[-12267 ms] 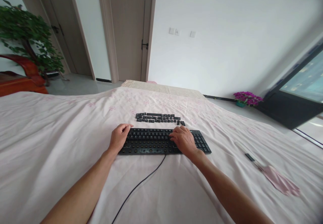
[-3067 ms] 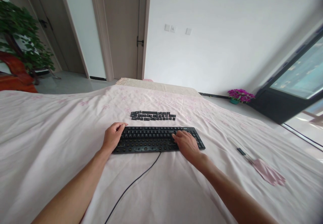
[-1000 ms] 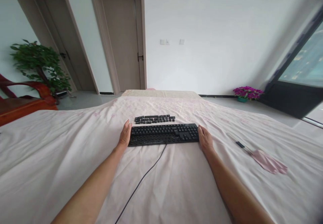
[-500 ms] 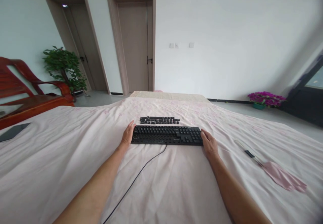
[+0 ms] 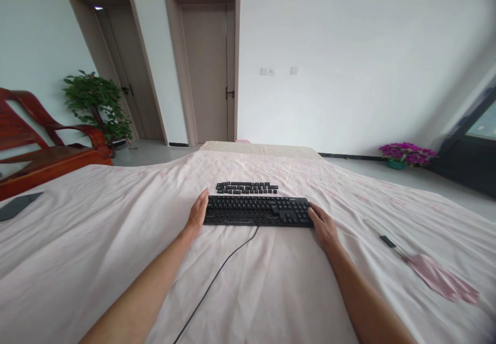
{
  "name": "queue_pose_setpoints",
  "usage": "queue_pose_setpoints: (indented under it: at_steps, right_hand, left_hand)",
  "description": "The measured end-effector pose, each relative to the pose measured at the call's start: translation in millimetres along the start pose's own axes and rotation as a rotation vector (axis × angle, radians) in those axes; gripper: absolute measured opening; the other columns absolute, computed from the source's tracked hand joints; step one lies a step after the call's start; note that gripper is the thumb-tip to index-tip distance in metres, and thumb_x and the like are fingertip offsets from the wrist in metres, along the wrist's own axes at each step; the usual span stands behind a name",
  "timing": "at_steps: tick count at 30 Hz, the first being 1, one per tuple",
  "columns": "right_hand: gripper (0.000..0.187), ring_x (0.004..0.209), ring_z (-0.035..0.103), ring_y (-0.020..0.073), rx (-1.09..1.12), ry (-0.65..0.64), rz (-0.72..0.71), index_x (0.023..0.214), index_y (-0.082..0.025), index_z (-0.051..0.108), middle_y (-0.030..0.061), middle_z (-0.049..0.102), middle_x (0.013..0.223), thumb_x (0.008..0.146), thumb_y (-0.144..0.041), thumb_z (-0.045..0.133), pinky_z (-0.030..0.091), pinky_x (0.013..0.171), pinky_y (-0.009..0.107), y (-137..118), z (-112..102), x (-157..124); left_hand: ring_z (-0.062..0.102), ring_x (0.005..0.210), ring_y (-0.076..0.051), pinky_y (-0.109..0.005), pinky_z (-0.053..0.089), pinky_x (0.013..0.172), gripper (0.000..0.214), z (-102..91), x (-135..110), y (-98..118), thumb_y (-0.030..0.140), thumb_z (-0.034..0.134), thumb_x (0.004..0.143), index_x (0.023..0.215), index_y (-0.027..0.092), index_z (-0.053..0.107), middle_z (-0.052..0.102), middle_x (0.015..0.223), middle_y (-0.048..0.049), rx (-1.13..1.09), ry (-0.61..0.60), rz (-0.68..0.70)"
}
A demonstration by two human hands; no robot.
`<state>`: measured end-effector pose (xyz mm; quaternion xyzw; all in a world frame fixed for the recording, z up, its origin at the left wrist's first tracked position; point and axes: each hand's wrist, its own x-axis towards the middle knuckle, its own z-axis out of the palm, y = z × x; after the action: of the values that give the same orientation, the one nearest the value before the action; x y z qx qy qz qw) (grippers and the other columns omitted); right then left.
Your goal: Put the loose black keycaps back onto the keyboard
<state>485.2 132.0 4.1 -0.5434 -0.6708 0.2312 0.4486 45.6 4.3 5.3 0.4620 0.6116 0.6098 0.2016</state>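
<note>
A black keyboard [image 5: 259, 210] lies on a pale pink cloth, its lower rows at the left and middle bare of keycaps. My left hand [image 5: 198, 209] grips its left end, and my right hand [image 5: 322, 222] is closed around the right end. Just beyond the keyboard's far edge, loose black keycaps [image 5: 246, 187] are set out in rows. From the near edge a black cable [image 5: 217, 274] runs toward me across the cloth.
To the right lies a thin tool with a black grip [image 5: 388, 241], beside a pink cloth piece [image 5: 442, 276]. A dark flat device [image 5: 19, 205] rests at the left edge. Beyond stand a wooden bench [image 5: 58, 142] and a potted plant [image 5: 96, 101].
The keyboard and both hands sit slightly lower and further right in view; the surroundings shift a little too. The cable's near end lies further right. Both hands keep their hold.
</note>
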Motion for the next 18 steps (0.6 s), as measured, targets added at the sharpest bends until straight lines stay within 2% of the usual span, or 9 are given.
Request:
queue_pose_setpoints:
  at_steps: [3, 8, 18]
  right_hand:
    - [0.059, 0.122, 0.053, 0.0309, -0.032, -0.043, -0.03, 0.127, -0.02, 0.062, 0.0078, 0.063, 0.128, 0.083, -0.056, 0.049, 0.037, 0.106, 0.047, 0.5, 0.4, 1.2]
    - [0.058, 0.122, 0.053, 0.0303, -0.057, -0.031, -0.02, 0.126, -0.02, 0.063, 0.0076, 0.063, 0.128, 0.083, -0.056, 0.049, 0.036, 0.107, 0.048, 0.6, -0.2, 1.3]
    - [0.056, 0.123, 0.053, 0.0296, -0.07, -0.035, -0.052, 0.125, -0.017, 0.063, 0.0096, 0.062, 0.129, 0.083, -0.054, 0.052, 0.036, 0.108, 0.045, 3.2, 0.7, 1.7]
  left_hand:
    - [0.037, 0.139, -0.023, -0.04, 0.025, 0.117, 0.06, 0.3, -2.0, 3.9, 0.056, 0.039, 0.092, 0.139, 0.02, 0.047, 0.045, 0.148, -0.0079, 0.013, 0.012, 0.016]
    - [0.037, 0.139, -0.023, -0.041, 0.026, 0.117, 0.061, -0.7, -1.7, 5.4, 0.055, 0.036, 0.094, 0.143, 0.021, 0.042, 0.045, 0.148, -0.0081, -0.032, 0.001, 0.016]
    - [0.042, 0.136, -0.022, -0.039, 0.03, 0.116, 0.06, 1.5, 3.4, -10.5, 0.055, 0.033, 0.094, 0.139, 0.018, 0.047, 0.049, 0.145, -0.0097, -0.1, 0.035, -0.013]
